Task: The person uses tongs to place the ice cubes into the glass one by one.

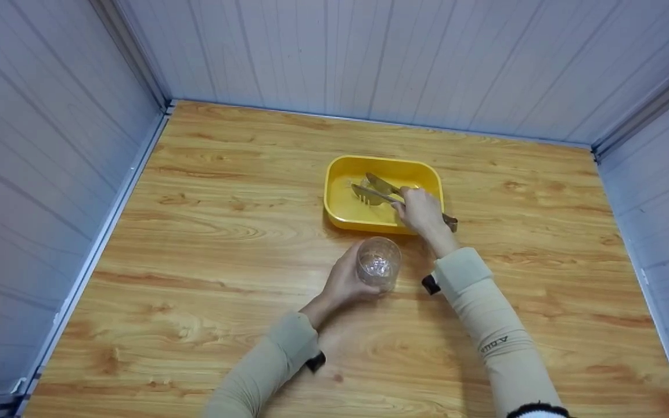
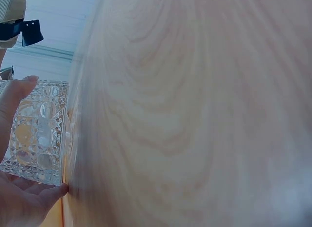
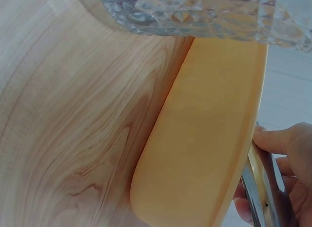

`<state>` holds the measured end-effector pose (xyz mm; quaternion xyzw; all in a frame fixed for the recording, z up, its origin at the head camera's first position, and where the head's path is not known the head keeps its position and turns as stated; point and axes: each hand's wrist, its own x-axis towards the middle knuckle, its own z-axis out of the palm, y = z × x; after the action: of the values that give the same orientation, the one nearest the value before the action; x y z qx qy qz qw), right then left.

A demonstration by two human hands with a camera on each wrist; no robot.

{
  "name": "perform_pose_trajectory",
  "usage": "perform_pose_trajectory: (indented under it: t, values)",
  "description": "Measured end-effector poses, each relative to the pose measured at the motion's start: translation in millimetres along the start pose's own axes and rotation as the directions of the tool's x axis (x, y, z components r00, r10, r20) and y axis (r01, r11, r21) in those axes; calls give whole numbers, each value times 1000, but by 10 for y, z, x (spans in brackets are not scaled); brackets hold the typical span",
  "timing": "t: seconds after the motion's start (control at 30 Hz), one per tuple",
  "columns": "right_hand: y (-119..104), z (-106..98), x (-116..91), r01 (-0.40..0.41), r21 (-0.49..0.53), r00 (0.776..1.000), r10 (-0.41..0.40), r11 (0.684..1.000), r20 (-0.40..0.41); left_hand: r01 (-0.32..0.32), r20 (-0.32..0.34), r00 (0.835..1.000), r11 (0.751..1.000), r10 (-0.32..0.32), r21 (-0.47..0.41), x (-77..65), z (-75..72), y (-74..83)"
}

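My left hand (image 1: pixel 348 277) grips a clear cut-glass tumbler (image 1: pixel 379 261), thumb on one side and fingers on the other. In the left wrist view, raised round and diamond-like facets cover the tumbler (image 2: pixel 41 134), which stands upright at the wood surface. My right hand (image 1: pixel 423 213) holds metal tongs (image 1: pixel 378 194) over a yellow tray (image 1: pixel 340 217). The two arms of the tongs reach down into the tray, tips apart, one end slotted like a fork. Small clear pieces (image 1: pixel 364 182) show faintly near the tips. Fingers (image 3: pixel 270 141) close around the tongs in the right wrist view.
The tray's near wall (image 3: pixel 204 124) stands just beyond the tumbler, on a wood-grain table (image 1: pixel 224 232). Pale panelled walls (image 1: pixel 334 58) enclose the table at the back and both sides. Black straps with small blocks (image 1: pixel 431 284) sit at both cuffs.
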<state>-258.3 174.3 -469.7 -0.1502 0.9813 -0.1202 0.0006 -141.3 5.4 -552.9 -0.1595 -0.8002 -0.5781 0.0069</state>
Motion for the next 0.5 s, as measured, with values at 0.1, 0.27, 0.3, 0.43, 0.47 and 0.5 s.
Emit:
perform_pose_trajectory:
  t: [0.1, 0.27, 0.3, 0.43, 0.47, 0.5]
  values:
    - [-6, 5, 18, 2, -5, 1000, -2, 1000, 0, 1, 0, 1000, 1000, -1, -4, -1, 0, 0]
    - [2, 23, 52, 11, -40, 1000, -12, 999, -22, 11, 10, 1000, 1000, -11, 24, 9, 4, 5]
    - [5, 27, 59, 8, -41, 1000, -9, 999, -23, 12, 12, 1000, 1000, -12, 26, 11, 6, 5]
    - [7, 31, 83, -8, -23, 1000, 8, 1000, -10, 6, 8, 1000, 1000, -6, 17, 14, 9, 0]
    - [7, 30, 86, -11, -19, 1000, 11, 1000, -5, 4, 7, 1000, 1000, -4, 10, 13, 11, 0]
    - [8, 30, 89, -14, -13, 1000, 14, 1000, 1, 1, 6, 1000, 1000, -1, 7, 12, 12, 1]
